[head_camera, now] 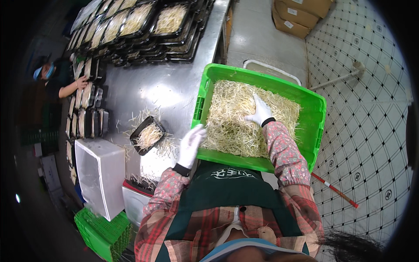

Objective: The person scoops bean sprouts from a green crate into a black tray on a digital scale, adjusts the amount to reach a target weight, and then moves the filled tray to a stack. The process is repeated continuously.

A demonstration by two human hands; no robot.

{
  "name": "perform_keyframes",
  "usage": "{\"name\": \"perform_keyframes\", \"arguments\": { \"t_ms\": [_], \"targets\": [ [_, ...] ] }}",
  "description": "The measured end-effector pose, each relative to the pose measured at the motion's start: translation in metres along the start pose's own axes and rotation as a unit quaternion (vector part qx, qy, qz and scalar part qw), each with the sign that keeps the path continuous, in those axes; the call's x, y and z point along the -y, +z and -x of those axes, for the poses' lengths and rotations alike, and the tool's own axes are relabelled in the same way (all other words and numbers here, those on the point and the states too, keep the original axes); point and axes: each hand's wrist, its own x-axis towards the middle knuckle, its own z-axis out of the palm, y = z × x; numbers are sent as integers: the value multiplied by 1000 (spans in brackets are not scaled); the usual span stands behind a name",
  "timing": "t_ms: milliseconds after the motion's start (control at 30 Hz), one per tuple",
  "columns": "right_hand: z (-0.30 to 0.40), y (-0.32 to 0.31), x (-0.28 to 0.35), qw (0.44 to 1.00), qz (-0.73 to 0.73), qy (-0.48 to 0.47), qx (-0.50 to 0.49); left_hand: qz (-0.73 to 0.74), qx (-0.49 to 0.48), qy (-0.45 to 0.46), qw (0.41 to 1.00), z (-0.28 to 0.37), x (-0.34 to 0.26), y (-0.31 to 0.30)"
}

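A large green plastic crate (314,122) before me holds a deep bed of pale bean sprouts (235,104). My right hand (261,109), in a white glove, lies on the sprouts with its thumb spread from its fingers. Over the crate's left rim is my left hand (191,144), also gloved and slightly blurred; whether it grips the rim or any sprouts is unclear. To its left, a black plastic tray (140,150) of bean sprouts (149,136) sits tilted on the steel table (131,88), with loose sprouts scattered around it.
Stacked black trays (178,39) filled with sprouts cover the table's far end. Another person's hand (81,82) touches packed trays at the left edge. A white box (113,163) and a scale-like device (136,196) stand near my left arm. Cardboard boxes (294,19) lie beyond the crate.
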Motion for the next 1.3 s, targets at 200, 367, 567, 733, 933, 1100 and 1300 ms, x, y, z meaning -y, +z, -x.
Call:
{"name": "perform_keyframes", "arguments": {
  "t_ms": [200, 367, 567, 733, 933, 1100, 1300],
  "targets": [
    [32, 18, 47, 990, 133, 22, -29, -95, -524, 179, 827, 53, 3, -124],
    [18, 13, 16, 996, -30, 83, -29, 15, -612, 98, 784, 68, 101, -245],
    [29, -30, -5, 929, -356, -81, -56, 36, -575, -44, 816, 39, 109, -227],
    [73, -75, 2, 997, -71, -17, 14, 145, -706, 98, 686, 27, 121, -221],
    [81, -108, 6, 991, -99, -87, 38, 73, -746, 228, 622, 61, 84, -147],
    [80, -127, 119, 914, -129, -385, 12, 55, -648, 324, 687, 85, 51, -69],
    [138, -78, 322, 763, 76, -641, 43, 13, -579, 339, 742, 134, 30, -17]
  ]
}}
